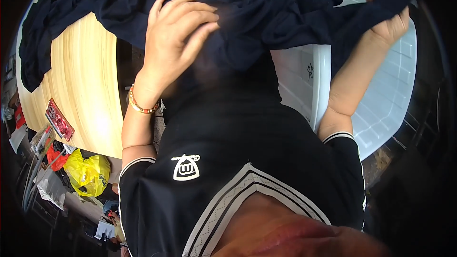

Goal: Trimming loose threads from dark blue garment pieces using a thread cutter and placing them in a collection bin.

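Observation:
A dark navy garment (pixel 223 0) spreads from the wooden table across my front to the right. One long part, which looks like a sleeve or trouser leg, stretches over white plastic. My right hand (pixel 391 27) grips the end of this part at the far right, with the cloth bunched over its fingers. My left hand (pixel 178 31), with a beaded bracelet at the wrist, is over the garment's middle. Its fingers are spread and slightly bent, with nothing between them. Whether its fingertips touch the cloth I cannot tell.
A light wooden table (pixel 90 85) curves along the left, with a small red patterned packet (pixel 60 120) on it. At its near end hangs a yellow plastic bag (pixel 86 173). White plastic bins (pixel 388 95) stand on the right, one rim (pixel 323 85) close to my body.

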Tool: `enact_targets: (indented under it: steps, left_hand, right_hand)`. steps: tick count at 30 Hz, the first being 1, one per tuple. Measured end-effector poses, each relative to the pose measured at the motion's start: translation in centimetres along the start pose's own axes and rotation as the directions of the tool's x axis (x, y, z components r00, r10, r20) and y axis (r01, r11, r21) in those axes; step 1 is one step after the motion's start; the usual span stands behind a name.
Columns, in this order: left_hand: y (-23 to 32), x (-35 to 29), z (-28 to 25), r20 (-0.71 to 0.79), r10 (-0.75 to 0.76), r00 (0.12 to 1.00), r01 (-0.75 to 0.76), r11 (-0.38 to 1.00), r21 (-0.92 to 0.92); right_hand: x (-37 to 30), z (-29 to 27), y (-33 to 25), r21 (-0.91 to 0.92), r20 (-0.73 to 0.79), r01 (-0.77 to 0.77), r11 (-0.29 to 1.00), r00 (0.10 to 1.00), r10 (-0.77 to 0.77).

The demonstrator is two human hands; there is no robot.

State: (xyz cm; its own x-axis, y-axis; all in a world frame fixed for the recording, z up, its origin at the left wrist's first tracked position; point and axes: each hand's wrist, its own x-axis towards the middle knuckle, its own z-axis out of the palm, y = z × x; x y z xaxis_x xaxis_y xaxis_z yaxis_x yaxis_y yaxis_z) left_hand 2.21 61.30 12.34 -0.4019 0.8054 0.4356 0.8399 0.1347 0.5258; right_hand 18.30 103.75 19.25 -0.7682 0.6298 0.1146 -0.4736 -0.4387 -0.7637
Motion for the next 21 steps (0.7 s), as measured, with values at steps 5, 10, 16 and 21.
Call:
enact_targets:
  steps: [5,10,16,21]
  left_hand:
    - [-1.1,0.5,-0.4,-0.282,-0.099,0.954,0.038,0.976,-0.214]
    - [-4.9,-1.4,-3.3,-0.513,-0.518,0.684,0.37,0.853,-0.367]
    - [-7.0,-6.0,-4.3,-0.309,-0.65,0.694,0.644,0.753,-0.139]
    - [-7.7,-5.2,-4.8,-0.365,-0.687,0.629,0.296,0.645,-0.704]
  right_hand:
    - [-3.5,3.6,1.9,-0.504,0.109,0.186,0.844,0.982,-0.151]
    - [-6.7,10.4,6.5,-0.83,0.42,0.271,0.487,0.879,0.227]
    - [-6.1,13.4,10.7,-0.869,0.48,0.435,0.237,0.619,0.621]
    - [-4.2,10.3,1.5,-0.581,0.559,0.38,0.72,0.829,0.013]
